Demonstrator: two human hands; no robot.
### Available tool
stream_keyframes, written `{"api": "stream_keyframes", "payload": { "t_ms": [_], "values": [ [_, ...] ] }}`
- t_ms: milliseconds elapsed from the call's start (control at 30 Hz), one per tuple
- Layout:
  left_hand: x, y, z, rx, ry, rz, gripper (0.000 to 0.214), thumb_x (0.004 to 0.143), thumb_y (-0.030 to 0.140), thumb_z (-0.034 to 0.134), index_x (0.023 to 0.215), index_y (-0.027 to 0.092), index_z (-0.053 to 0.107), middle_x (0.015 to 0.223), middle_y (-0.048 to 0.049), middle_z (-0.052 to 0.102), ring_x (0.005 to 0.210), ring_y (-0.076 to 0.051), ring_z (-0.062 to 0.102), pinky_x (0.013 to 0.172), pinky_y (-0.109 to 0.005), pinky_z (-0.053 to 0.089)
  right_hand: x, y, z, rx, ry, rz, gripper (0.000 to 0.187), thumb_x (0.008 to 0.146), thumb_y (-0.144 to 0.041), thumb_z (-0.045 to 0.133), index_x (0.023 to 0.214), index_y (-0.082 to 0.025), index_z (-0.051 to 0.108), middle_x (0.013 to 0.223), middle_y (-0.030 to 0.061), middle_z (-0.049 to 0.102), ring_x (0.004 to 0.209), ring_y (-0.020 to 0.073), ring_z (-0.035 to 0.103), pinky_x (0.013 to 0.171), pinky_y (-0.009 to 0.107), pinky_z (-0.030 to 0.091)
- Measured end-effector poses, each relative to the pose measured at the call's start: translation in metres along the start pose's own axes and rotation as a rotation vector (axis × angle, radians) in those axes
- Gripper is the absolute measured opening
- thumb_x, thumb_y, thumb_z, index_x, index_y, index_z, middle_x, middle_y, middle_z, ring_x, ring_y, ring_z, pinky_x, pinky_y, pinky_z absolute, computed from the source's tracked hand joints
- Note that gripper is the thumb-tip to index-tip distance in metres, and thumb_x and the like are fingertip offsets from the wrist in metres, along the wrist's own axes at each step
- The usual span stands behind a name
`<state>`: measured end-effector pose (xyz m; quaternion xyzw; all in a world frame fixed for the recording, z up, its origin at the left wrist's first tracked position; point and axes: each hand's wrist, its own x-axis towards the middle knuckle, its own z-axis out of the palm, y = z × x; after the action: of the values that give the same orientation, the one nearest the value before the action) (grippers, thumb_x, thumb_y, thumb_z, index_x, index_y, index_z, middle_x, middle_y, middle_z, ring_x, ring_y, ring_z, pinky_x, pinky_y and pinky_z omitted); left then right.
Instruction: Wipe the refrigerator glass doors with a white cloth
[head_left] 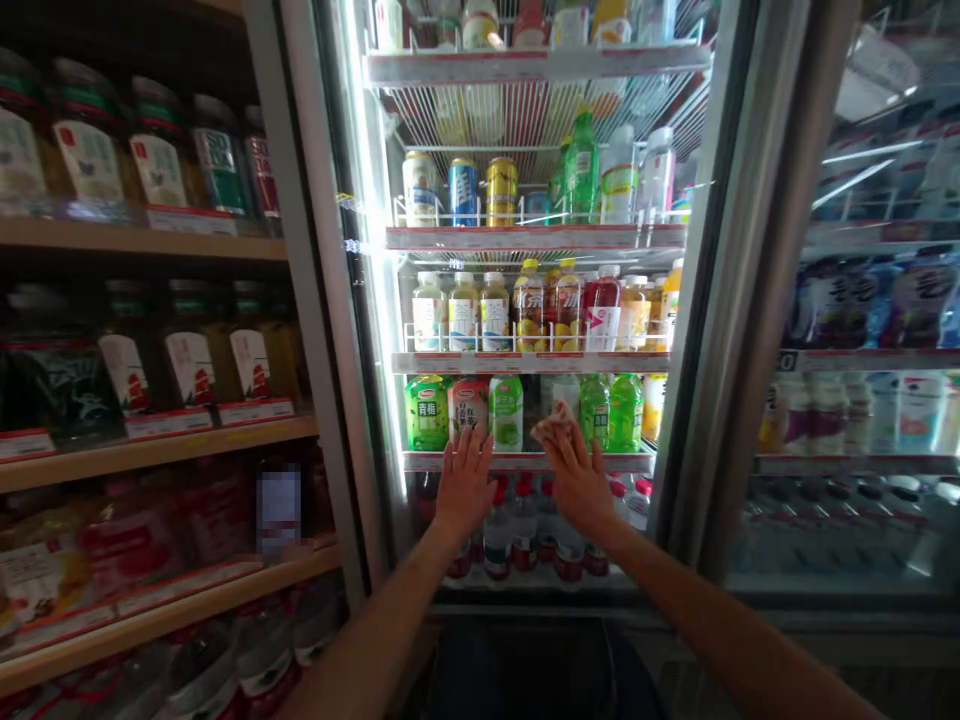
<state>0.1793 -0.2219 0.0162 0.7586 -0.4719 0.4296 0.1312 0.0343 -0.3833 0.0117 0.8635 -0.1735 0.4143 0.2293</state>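
Both my arms reach into an open drinks fridge. My left hand is open, fingers spread flat against the front rail of a shelf, just below a pink-labelled bottle and a green bottle. My right hand is beside it, pressing a crumpled pinkish cloth against the same shelf front. Green bottles stand right of the cloth. Water bottles with red caps stand on the shelf below my wrists.
Upper fridge shelves carry cans and juice bottles. The open glass door stands at the right. Wooden shelves with jars and bottles line the left wall.
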Motion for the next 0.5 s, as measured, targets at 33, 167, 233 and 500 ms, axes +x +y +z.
{"api": "stream_keyframes", "payload": {
  "t_ms": [33, 167, 233, 500],
  "values": [
    [0.000, -0.003, -0.001, 0.002, -0.001, -0.006, 0.065, 0.079, 0.039, 0.057, 0.136, 0.017, 0.036, 0.147, -0.0098, 0.025, 0.136, -0.027, 0.021, 0.110, -0.047, 0.024, 0.000, -0.006, 0.002, 0.003, -0.004, -0.032, 0.064, 0.076, -0.012, 0.043, 0.139, -0.021, 0.035, 0.148, 0.0035, 0.026, 0.138, 0.0285, 0.012, 0.107, 0.053, 0.021],
    [0.000, -0.017, -0.004, 0.010, -0.001, -0.048, 0.063, 0.079, 0.038, 0.057, 0.135, 0.018, 0.038, 0.146, -0.0097, 0.026, 0.136, -0.027, 0.021, 0.109, -0.048, 0.026, 0.017, -0.019, -0.002, 0.010, 0.016, -0.059, 0.063, 0.077, -0.013, 0.042, 0.139, -0.022, 0.035, 0.148, 0.0021, 0.026, 0.138, 0.0272, 0.013, 0.108, 0.054, 0.018],
    [0.000, -0.025, -0.005, 0.016, 0.007, -0.083, 0.062, 0.079, 0.037, 0.057, 0.135, 0.018, 0.038, 0.147, -0.0099, 0.025, 0.137, -0.027, 0.020, 0.109, -0.049, 0.026, 0.032, -0.023, -0.008, 0.010, 0.041, -0.027, 0.063, 0.078, -0.014, 0.042, 0.140, -0.022, 0.033, 0.149, 0.0023, 0.024, 0.138, 0.0280, 0.012, 0.107, 0.054, 0.018],
    [-0.008, -0.062, -0.016, 0.075, 0.009, -0.156, 0.060, 0.081, 0.032, 0.053, 0.136, 0.017, 0.037, 0.147, -0.0118, 0.025, 0.137, -0.028, 0.018, 0.108, -0.050, 0.026, 0.034, -0.044, 0.002, -0.004, 0.084, -0.370, 0.060, 0.078, -0.013, 0.043, 0.137, -0.020, 0.038, 0.146, 0.0014, 0.030, 0.138, 0.0265, 0.011, 0.109, 0.052, 0.013]
  ]
}}
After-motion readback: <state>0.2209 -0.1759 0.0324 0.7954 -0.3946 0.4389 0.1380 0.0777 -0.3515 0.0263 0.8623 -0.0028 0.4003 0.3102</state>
